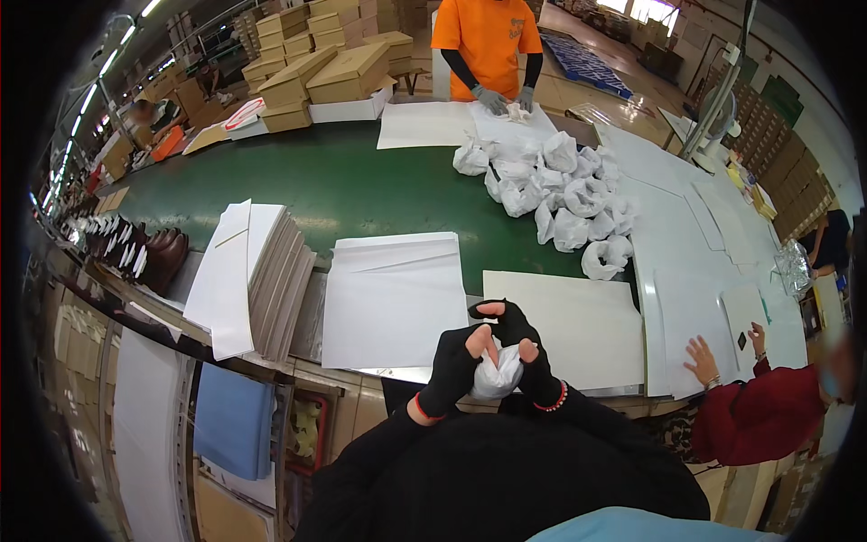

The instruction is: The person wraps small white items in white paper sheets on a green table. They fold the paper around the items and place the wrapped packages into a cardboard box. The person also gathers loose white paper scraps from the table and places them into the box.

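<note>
Close in front of my body, a wad of white tissue paper [497, 378] sits between my two hands, which wear black fingerless gloves. My left hand [454, 363] is closed round its left side, the thumb and a fingertip at the top. On the other side, my right hand [524, 348] curls over the wad with its thumb against it. A stack of white sheets [393, 298] lies just beyond my left hand, and a cream sheet stack [569, 325] is to the right. Further off, a heap of crumpled white paper wads [564, 194] rests on the green table.
A thick pile of sheets [244, 280] stands at left, near brown shoes [164, 257]. Boxes [348, 72] are piled at the back of the green table [298, 176]. Opposite, a co-worker in orange [488, 41] handles paper; at right, another in red [768, 415] reaches over the white table.
</note>
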